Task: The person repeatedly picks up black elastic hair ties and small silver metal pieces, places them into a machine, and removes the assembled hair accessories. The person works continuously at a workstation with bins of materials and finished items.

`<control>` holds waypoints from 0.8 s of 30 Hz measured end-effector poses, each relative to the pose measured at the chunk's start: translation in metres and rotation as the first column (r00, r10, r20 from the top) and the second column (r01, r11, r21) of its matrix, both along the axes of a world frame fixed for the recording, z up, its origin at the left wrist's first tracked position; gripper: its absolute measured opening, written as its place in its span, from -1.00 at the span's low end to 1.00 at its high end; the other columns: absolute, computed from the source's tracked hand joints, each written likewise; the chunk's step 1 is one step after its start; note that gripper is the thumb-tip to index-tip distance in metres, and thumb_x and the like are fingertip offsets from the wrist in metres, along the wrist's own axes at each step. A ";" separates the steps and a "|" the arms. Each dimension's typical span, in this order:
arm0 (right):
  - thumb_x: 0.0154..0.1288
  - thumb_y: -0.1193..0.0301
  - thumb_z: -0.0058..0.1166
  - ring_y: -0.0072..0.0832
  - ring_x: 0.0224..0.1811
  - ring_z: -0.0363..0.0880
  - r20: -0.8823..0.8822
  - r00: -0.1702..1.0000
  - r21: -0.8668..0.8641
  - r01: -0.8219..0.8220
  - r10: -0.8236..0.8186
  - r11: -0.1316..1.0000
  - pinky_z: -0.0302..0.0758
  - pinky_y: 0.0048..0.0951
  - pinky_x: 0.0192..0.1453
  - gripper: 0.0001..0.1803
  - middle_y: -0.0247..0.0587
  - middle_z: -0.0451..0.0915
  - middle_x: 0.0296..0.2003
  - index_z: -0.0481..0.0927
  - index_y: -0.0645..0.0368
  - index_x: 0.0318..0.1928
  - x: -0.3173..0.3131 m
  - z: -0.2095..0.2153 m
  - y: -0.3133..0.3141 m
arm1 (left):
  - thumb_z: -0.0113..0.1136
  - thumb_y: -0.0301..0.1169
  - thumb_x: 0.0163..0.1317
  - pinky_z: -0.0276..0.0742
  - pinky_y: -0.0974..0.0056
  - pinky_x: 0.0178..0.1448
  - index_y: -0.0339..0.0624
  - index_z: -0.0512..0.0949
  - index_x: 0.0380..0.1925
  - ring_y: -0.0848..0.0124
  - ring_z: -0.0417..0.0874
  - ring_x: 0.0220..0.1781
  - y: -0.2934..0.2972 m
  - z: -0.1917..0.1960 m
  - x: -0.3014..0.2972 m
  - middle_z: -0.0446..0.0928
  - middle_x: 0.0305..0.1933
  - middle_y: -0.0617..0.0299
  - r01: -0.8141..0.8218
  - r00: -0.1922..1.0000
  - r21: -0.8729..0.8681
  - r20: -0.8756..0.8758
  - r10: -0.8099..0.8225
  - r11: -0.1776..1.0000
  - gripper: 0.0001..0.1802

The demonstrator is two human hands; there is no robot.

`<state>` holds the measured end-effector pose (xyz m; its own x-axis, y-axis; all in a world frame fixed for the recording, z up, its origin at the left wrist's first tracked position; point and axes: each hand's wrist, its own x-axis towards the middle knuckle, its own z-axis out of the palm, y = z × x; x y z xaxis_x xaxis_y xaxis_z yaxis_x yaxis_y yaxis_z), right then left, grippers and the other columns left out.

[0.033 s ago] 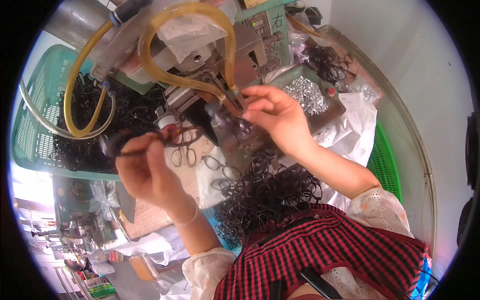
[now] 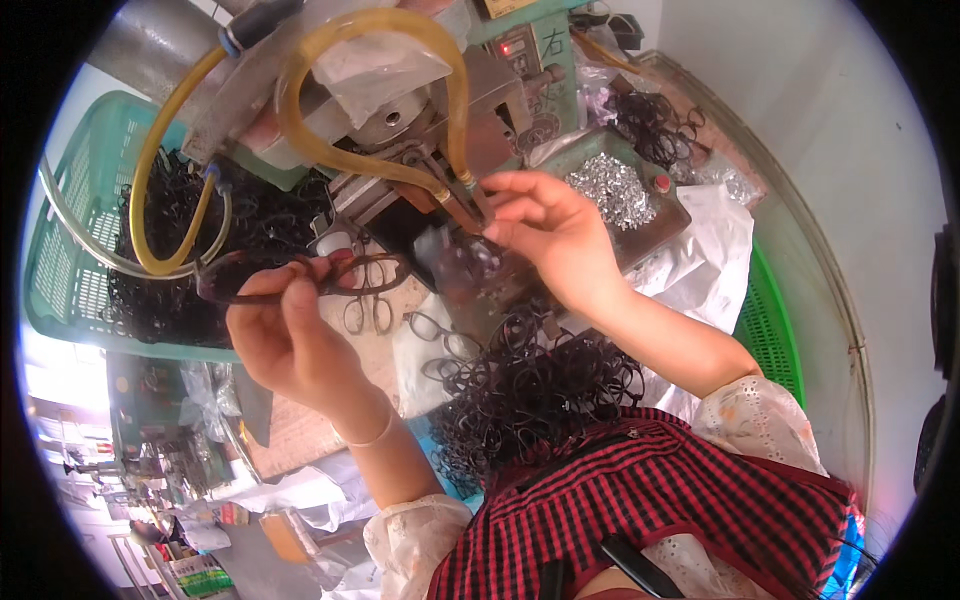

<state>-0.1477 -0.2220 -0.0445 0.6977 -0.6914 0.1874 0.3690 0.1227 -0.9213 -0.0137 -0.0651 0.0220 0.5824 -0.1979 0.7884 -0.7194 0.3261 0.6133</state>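
My left hand (image 2: 290,335) is closed on a dark eyeglass frame (image 2: 360,290), which it holds up in front of the machine, left of the work spot. Two rims of that frame stick out on either side of my fingers. With thumb and fingers pinched together, my right hand (image 2: 545,225) is at the metal jaws (image 2: 465,210) of the machine, right below the ends of the yellow hose (image 2: 455,100). Whatever is between those fingertips is too small to make out. A blurred grey-purple shape (image 2: 460,260) lies just under the jaws.
Heaped dark eyeglass frames (image 2: 530,380) lie close in front of me. More fill a green basket (image 2: 75,260) at left. A tray (image 2: 650,225) of small shiny metal parts stands right of the machine, beside white plastic (image 2: 705,250) and a bright green basket (image 2: 770,330).
The eyeglass frame in my left hand has turned slightly and shows more sharply. The small light on the machine's panel went from green to red. My right hand has hardly moved.
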 end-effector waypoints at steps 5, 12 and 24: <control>0.16 0.57 0.21 -0.35 0.08 0.59 -0.062 0.987 -0.358 0.115 -0.146 0.927 0.47 -0.40 0.17 -0.58 -0.08 0.63 -0.01 0.58 0.20 0.08 -0.034 0.010 0.009 | 0.05 -0.62 0.30 0.65 0.19 -0.25 -0.38 0.43 -0.15 0.30 0.60 -0.38 0.027 -0.002 -0.022 0.57 -0.25 -0.01 0.184 0.983 -0.053 0.034 -0.183 0.981 -0.86; 0.04 0.47 0.28 -0.06 0.27 0.42 -0.223 0.503 -0.972 -0.045 -0.835 0.233 0.48 -0.13 0.23 -0.79 -0.05 0.56 0.11 0.70 0.14 -0.23 -0.067 -0.077 -0.085 | 0.16 -0.72 0.26 0.73 0.30 -0.14 -0.47 0.50 -0.26 0.27 0.72 -0.23 -0.017 -0.015 -0.047 0.64 -0.24 -0.03 0.179 0.984 0.314 -0.048 -0.172 0.932 -0.92; 0.11 0.45 0.25 -0.10 -0.19 0.58 -0.120 0.630 -0.915 0.229 -0.767 0.331 0.52 -0.18 -0.10 -0.92 -0.12 0.63 -0.31 0.67 0.16 -0.36 -0.050 -0.081 -0.112 | 0.36 -0.56 0.17 0.57 0.42 -0.24 -0.31 0.63 -0.28 0.50 0.65 -0.37 -0.055 -0.011 -0.057 0.68 -0.35 0.19 0.023 0.999 0.388 0.024 -0.035 0.921 -0.87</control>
